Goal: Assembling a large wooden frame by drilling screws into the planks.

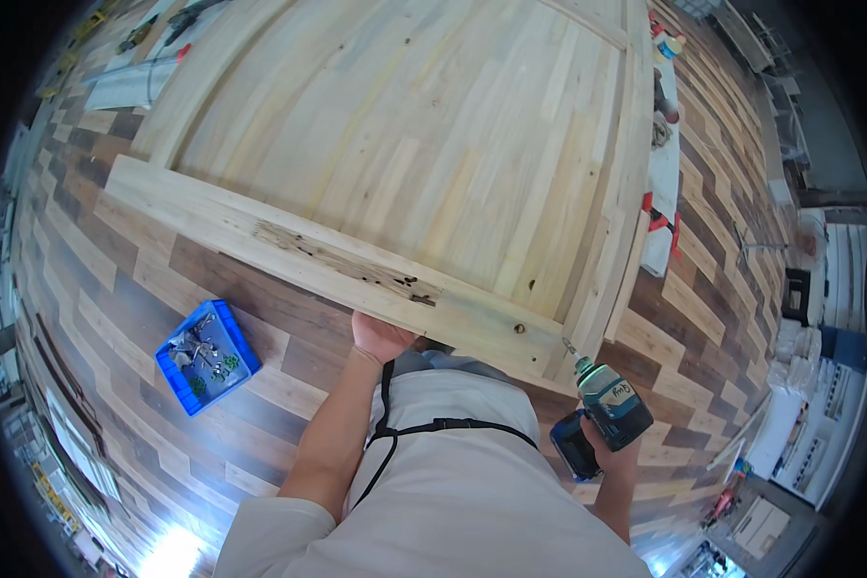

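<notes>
A large pale wooden panel (pixel 424 125) with a raised frame spreads out before me. Its near rail (pixel 289 246) has a rough, pitted patch and several dark knots. My left hand (pixel 380 337) is at the underside of this rail, palm turned up, its fingers hidden beneath the wood. In my right hand (pixel 615 455) is a green and black cordless drill (pixel 615 405), gripped by its handle. The drill's bit (pixel 569 345) points up and left at the rail's near right corner; whether the tip touches the wood I cannot tell.
On the floor to the left sits a blue bin (pixel 212 358) holding metal hardware and small green pieces. Red clamps (pixel 660 223) and other tools lie on a white board (pixel 663 169) along the panel's right side. White shelving (pixel 843 289) stands at the far right.
</notes>
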Demonstrator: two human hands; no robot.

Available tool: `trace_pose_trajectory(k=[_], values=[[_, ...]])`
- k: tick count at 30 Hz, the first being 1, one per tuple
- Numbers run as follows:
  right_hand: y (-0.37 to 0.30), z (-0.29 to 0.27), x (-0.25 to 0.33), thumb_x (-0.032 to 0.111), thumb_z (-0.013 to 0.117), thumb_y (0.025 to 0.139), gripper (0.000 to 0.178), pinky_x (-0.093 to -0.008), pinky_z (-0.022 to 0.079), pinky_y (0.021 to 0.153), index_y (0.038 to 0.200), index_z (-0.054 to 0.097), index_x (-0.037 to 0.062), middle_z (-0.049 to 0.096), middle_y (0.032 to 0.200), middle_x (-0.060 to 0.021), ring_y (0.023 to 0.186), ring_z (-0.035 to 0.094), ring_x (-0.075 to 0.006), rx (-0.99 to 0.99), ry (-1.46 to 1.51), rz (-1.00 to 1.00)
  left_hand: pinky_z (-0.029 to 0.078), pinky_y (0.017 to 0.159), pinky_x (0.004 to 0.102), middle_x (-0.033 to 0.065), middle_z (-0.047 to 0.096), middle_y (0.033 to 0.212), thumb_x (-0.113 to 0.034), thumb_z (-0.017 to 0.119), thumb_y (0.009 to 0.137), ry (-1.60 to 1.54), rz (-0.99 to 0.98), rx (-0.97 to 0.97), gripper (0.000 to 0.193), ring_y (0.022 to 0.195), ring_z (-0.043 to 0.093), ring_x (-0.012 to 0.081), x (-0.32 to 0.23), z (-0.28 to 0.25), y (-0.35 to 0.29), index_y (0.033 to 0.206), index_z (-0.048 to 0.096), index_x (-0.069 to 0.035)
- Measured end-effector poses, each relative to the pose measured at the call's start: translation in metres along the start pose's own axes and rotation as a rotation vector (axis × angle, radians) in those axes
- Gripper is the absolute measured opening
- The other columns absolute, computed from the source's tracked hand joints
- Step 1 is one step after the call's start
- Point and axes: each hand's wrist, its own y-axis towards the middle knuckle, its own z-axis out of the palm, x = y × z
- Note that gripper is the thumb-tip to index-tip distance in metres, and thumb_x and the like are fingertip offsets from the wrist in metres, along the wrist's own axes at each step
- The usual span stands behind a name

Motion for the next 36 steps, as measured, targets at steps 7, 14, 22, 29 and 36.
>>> trace_pose_trajectory(k=[7,14,22,29,36], values=[[0.009,-0.021,-0.037,0.001,0.068,0.072,0.044,-0.0327,0.046,0.085,0.114,0.054,0.0006,0.064,0.103,-0.0094,0.098,0.060,-0.0196,0.167,0.080,-0.132,0.048,0.079,0.0439,0.0129,0.063,0.101,-0.046,0.034,0.089,0.230,0.021,-0.239,0.052,0.093,0.060,0.0290,0.013,-0.032,-0.002,0.111,0.055,-0.004],[0.059,-0.022,-0.038,0.000,0.068,0.072,0.040,-0.0305,0.047,0.083,0.110,0.056,0.0011,0.065,0.101,-0.0085,0.095,0.060,-0.0159,0.212,0.157,-0.357,0.047,0.086,0.0402,0.0157,0.061,0.103,-0.037,0.039,0.090,0.741,0.268,-0.557,0.046,0.094,0.060,0.0293,-0.012,-0.130,-0.092,0.114,0.053,0.000],[0.083,-0.019,-0.024,0.013,0.077,0.065,0.029,-0.0324,0.050,0.070,0.090,0.066,0.0070,0.067,0.084,-0.0065,0.079,0.065,-0.0216,0.011,0.181,-0.604,0.038,0.098,0.0437,0.0148,0.048,0.126,-0.047,0.036,0.090,0.220,0.490,-0.363,0.057,0.117,0.045,0.0300,0.021,-0.087,-0.097,0.127,0.043,-0.004],[0.058,-0.051,-0.057,0.001,0.067,0.077,0.029,-0.0288,0.046,0.080,0.105,0.061,0.0031,0.062,0.100,-0.0046,0.089,0.058,-0.0146,0.078,0.275,-0.438,0.042,0.092,0.0442,0.0178,0.056,0.113,-0.065,0.036,0.085,0.166,0.429,-0.218,0.072,0.107,0.052,0.0312,0.043,-0.019,-0.019,0.112,0.051,0.000],[0.018,-0.087,-0.151,-0.003,0.062,0.073,0.039,-0.0242,0.045,0.063,0.111,0.055,0.0017,0.062,0.104,-0.0080,0.075,0.057,-0.0117,-0.275,0.327,-0.230,0.050,0.080,0.0444,0.0173,0.062,0.091,-0.048,0.039,0.093,0.578,0.169,-0.442,0.051,0.086,0.060,0.0324,0.043,-0.095,-0.045,0.103,0.056,-0.001]])
